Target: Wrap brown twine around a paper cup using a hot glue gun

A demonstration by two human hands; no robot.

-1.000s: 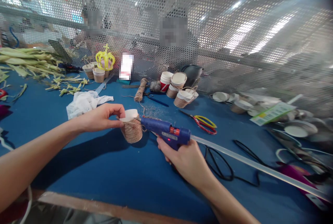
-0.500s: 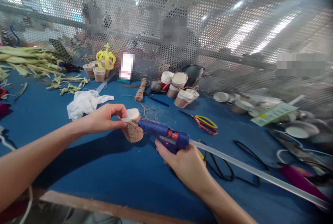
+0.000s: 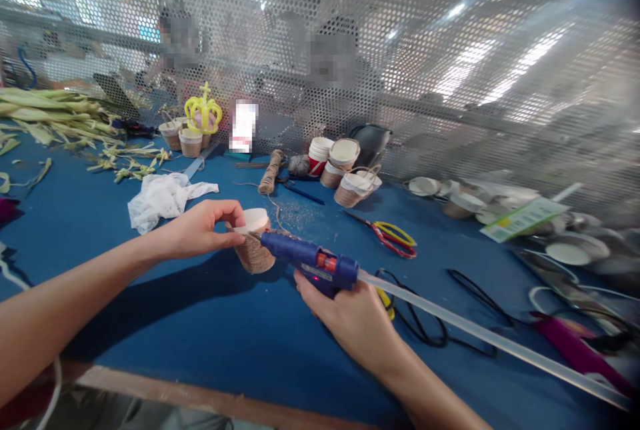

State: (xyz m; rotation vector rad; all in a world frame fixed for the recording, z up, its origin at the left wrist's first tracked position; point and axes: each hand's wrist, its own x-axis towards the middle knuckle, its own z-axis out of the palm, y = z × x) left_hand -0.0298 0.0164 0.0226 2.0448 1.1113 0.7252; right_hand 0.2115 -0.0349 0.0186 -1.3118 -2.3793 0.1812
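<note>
My left hand [image 3: 213,225] pinches the rim of a small white paper cup [image 3: 255,253] wrapped in brown twine. The cup is tilted a little over the blue table. In my right hand [image 3: 357,313] is a blue glue gun [image 3: 313,260] with a red light on its side. Its nozzle points left and meets the cup's upper wall near my left fingertips; whether it touches the twine I cannot tell. A long clear glue stick [image 3: 465,323] sticks out of the gun's back. Twine runs from behind the cup towards a twine spool [image 3: 271,172].
Red-and-yellow-handled scissors [image 3: 393,237] lie right of the cup. Twine-wrapped cups [image 3: 353,189] and a crumpled white cloth [image 3: 160,200] stand behind. Black cable [image 3: 425,323] loops at right, near a purple tool [image 3: 575,350]. Corn husks [image 3: 55,110] lie far left; a perforated metal screen [image 3: 280,37] closes the back.
The glue gun and my right hand have shifted slightly left, bringing the nozzle across the cup's upper wall towards my left fingertips. My left hand and the cup have stayed nearly still.
</note>
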